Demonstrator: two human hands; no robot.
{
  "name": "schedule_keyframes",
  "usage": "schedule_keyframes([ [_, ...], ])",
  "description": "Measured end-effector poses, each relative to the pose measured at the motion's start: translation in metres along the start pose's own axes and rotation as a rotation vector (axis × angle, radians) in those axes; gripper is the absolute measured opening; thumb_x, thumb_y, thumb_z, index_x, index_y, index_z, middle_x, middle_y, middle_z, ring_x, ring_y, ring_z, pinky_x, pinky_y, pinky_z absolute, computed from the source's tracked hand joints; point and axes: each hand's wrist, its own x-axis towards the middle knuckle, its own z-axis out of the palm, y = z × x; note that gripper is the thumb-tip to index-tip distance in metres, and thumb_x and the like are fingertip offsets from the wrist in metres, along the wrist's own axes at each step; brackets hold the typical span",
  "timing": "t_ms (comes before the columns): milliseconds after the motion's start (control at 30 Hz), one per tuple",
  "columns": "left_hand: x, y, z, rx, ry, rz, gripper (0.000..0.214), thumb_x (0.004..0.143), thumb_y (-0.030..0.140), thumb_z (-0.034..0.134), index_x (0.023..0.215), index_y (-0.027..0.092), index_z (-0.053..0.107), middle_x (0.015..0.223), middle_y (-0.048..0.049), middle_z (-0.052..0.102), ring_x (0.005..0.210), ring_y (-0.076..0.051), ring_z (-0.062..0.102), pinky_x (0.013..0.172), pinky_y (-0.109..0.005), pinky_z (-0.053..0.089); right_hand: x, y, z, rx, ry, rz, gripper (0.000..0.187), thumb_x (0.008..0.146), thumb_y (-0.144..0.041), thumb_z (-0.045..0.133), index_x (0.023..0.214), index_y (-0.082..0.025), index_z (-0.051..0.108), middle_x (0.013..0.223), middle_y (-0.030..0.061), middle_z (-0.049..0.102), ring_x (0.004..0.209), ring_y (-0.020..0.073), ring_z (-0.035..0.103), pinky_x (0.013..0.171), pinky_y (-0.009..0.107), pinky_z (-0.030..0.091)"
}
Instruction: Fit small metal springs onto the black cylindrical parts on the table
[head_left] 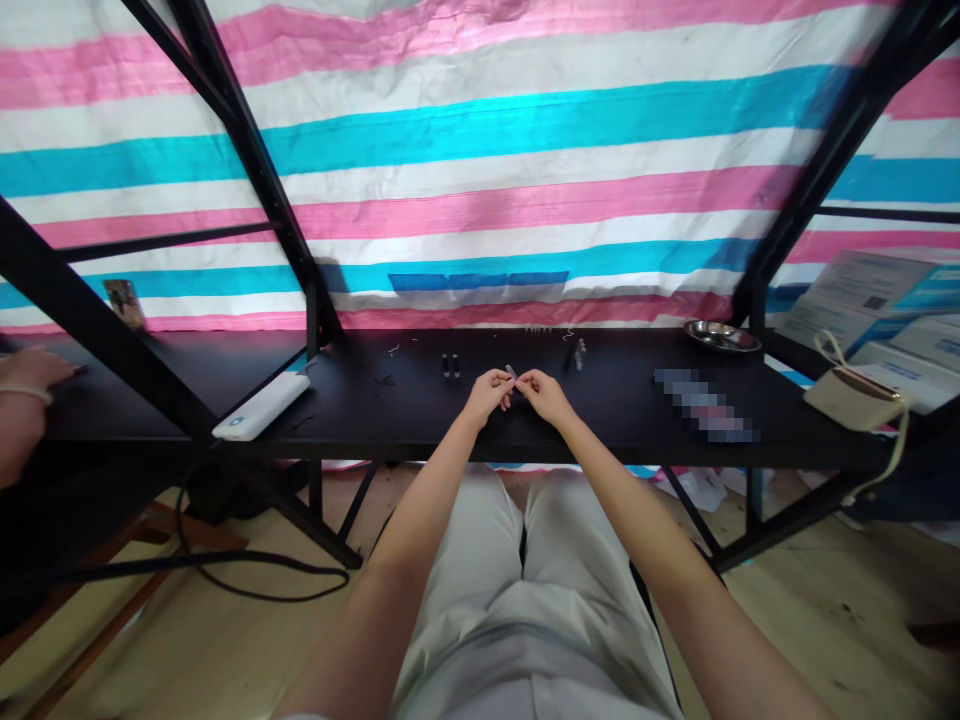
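My left hand [489, 392] and my right hand [545, 394] meet above the front part of the black table [375, 410]. Their fingers are closed together around a small, pale, slim piece [511, 371], whose upper end sticks out between the fingertips. Its exact kind is too small to make out. Just beyond my left hand, two short dark pieces with light ends [451, 366] lie side by side. Past my right hand is a small cluster of clear and dark slim pieces [580, 354].
A white oblong device [262, 406] lies on the left, a shiny metal dish [722, 337] at the back right. A blurred-out item [705, 405] and a beige handbag [855, 397] are on the right. Black frame posts flank the table; another person's hand [37, 370] is far left.
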Motion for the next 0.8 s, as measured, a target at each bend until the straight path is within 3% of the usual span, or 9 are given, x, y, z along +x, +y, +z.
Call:
schedule_keyframes([
  [267, -0.0025, 0.0009, -0.0004, -0.006, -0.006, 0.026, 0.015, 0.072, 0.023, 0.063, 0.074, 0.014, 0.050, 0.048, 0.0076, 0.047, 0.032, -0.004, 0.043, 0.033, -0.015, 0.031, -0.0027, -0.0062, -0.0019, -0.095, 0.015, -0.063, 0.023, 0.077, -0.040, 0.050, 0.080, -0.019, 0.058, 0.057, -0.0034, 0.050, 0.052, 0.0109, 0.044, 0.055, 0.024, 0.037],
  [567, -0.0027, 0.0021, 0.0007, 0.012, 0.016, -0.005, 0.014, 0.070, 0.018, 0.063, 0.072, 0.014, 0.050, 0.046, 0.0075, 0.047, 0.031, -0.003, 0.041, 0.033, -0.015, 0.029, -0.0008, 0.0036, 0.0013, -0.090, -0.058, -0.062, 0.022, 0.074, -0.039, 0.051, 0.084, -0.020, 0.057, 0.063, -0.0027, 0.055, 0.054, 0.0110, 0.048, 0.057, 0.025, 0.040],
  [800, -0.0028, -0.0016, -0.0009, 0.031, 0.000, 0.018, 0.015, 0.072, 0.020, 0.061, 0.074, 0.015, 0.048, 0.045, 0.0081, 0.046, 0.030, -0.004, 0.040, 0.033, -0.015, 0.027, -0.0030, -0.0031, 0.0011, -0.179, -0.083, -0.085, 0.019, 0.074, -0.033, 0.050, 0.083, -0.019, 0.058, 0.062, -0.0017, 0.057, 0.053, 0.0114, 0.048, 0.056, 0.024, 0.039],
])
